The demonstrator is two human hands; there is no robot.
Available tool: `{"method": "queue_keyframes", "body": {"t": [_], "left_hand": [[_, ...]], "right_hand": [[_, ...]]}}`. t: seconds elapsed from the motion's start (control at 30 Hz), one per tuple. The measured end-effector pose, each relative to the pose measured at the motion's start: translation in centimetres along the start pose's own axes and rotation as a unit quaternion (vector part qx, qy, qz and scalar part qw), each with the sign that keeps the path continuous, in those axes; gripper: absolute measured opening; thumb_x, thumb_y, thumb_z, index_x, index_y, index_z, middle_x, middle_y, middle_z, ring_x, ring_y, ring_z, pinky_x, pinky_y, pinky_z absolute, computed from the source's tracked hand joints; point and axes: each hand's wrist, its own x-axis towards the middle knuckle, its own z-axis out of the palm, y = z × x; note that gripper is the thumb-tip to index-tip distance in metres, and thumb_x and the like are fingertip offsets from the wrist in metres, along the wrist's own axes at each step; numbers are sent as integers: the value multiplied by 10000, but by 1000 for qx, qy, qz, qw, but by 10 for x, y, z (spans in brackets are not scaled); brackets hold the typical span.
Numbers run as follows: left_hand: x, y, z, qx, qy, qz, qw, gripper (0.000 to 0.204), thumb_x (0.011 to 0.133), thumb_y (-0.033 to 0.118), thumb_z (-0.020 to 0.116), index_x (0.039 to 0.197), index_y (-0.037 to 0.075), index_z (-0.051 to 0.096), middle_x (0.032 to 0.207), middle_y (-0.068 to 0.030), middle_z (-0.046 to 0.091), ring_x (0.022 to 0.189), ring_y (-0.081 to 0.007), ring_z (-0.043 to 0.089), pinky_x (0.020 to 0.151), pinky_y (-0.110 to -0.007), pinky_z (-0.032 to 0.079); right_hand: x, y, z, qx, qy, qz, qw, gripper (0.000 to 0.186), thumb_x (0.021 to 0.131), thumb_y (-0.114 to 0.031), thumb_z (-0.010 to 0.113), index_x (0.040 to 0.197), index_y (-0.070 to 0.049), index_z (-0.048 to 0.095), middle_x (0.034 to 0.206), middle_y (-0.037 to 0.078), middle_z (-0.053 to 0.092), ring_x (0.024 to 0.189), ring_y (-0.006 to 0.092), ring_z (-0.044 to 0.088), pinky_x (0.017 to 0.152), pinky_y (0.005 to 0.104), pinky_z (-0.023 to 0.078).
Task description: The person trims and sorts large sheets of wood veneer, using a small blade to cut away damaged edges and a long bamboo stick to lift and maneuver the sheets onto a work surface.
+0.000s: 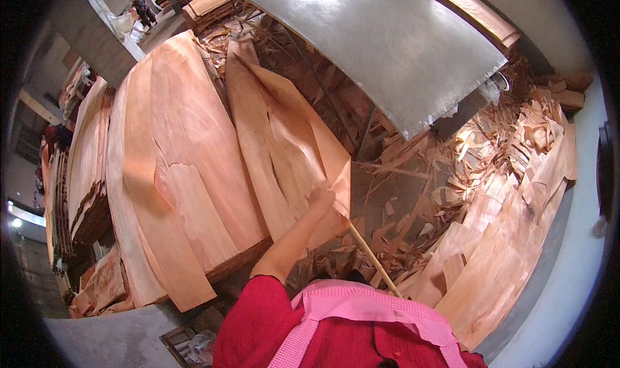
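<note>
My bare left arm reaches forward from a red sleeve, and my left hand [321,197] is closed on the near right edge of a thin wood veneer sheet [274,135]. That sheet is long, wavy and split along its length, and its right side is raised and folded. Below the hand, a slim pale wooden stick [374,259] slants from the sheet's corner down toward my pink checked apron [368,305]. What holds the stick, if anything, is hidden. My right hand does not show.
Left of the sheet lies a broad stack of veneer [187,148], with more stacks [90,168] beyond. A grey metal-topped table [394,45] stands ahead. Broken veneer scraps [407,219] litter the floor, and a long scrap pile [510,239] runs along the right wall. A distant person [142,10] stands far left.
</note>
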Motion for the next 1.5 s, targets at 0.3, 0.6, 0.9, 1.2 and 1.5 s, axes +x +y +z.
{"method": "queue_keyframes", "body": {"t": [0.3, 0.6, 0.9, 1.2, 1.5], "left_hand": [[-8, 73, -41, -587, 98, -188, 782, 486, 723, 0, 431, 1207, -10, 394, 1034, -97, 465, 825, -162, 475, 737, -256, 406], [64, 151, -75, -213, 268, -2, 939, 277, 726, 58, 486, 988, -20, 529, 1172, -140, 480, 998, -262, 475, 824, -325, 409], [173, 247, -121, -109, 128, 28, 985, 391, 808, 312, 525, 1091, 43, 496, 1160, -209, 435, 1137, -343, 358, 956, -488, 204], [163, 149, -12, -303, 171, -351, 870, 654, 834, 298, 504, 1318, 32, 153, 1384, -171, 122, 1274, -326, 129, 1007, -461, 190], [264, 144, 15, -619, 99, -618, 474, 886, 716, 457, 630, 1351, 122, 111, 1395, -160, 109, 1247, -417, 145, 950, -571, 209]], "right_hand": [[-1, -28, -17, 29, -17, -6, 999, 199, 767, -222, 614, 832, -38, 574, 629, 61, 535, 573, 148, 519, 510, 279, 421], [17, -89, -55, 105, -63, -38, 992, 197, 767, -223, 615, 841, -45, 574, 644, 66, 543, 582, 150, 527, 512, 278, 425], [95, -161, -120, 196, -182, -54, 962, 196, 767, -225, 616, 850, -52, 575, 659, 70, 551, 591, 153, 534, 514, 276, 430], [187, -230, -214, 317, -350, 106, 875, 217, 815, -290, 530, 816, -84, 463, 533, 23, 413, 408, 108, 369, 351, 216, 284], [257, -285, -270, 209, -238, -6, 948, 222, 802, -240, 535, 871, -30, 523, 490, 3, 389, 341, 93, 331, 312, 224, 253]]}}
